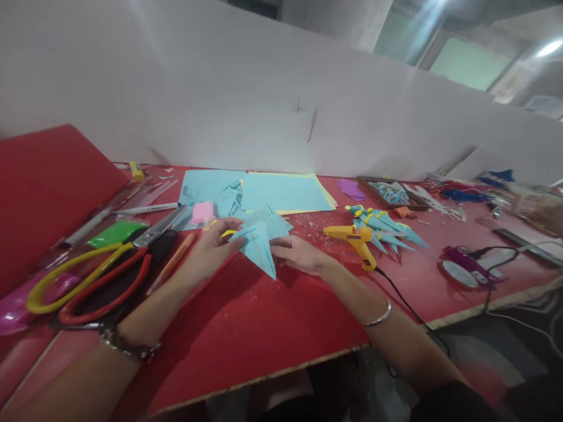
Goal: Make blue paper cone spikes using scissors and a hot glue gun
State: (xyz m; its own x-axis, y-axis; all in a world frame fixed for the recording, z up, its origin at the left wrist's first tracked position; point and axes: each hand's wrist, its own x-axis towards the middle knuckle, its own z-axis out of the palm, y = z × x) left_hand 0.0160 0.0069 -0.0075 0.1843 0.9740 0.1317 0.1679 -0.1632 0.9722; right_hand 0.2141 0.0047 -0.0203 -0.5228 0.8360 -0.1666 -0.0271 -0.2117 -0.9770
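Observation:
A folded light blue paper piece (259,249) with a pointed lower tip is between my two hands, above the red table. My left hand (220,243) grips its left edge between thumb and fingers. My right hand (299,253) is at its right side, with the fingertips partly behind the paper. More light blue paper (279,224) lies just behind the folded piece. Flat blue sheets (285,193) rest farther back. The yellow glue gun (352,234) lies right of my right hand, beside several blue paper cones with yellow trim (387,225).
Large scissors (118,264) with yellow and red handles, an orange stick (171,264) and a pink block (203,212) lie left. A tray of scraps (391,193), purple paper (350,189) and a purple device with a cable (468,266) are right. A white wall (220,88) stands behind.

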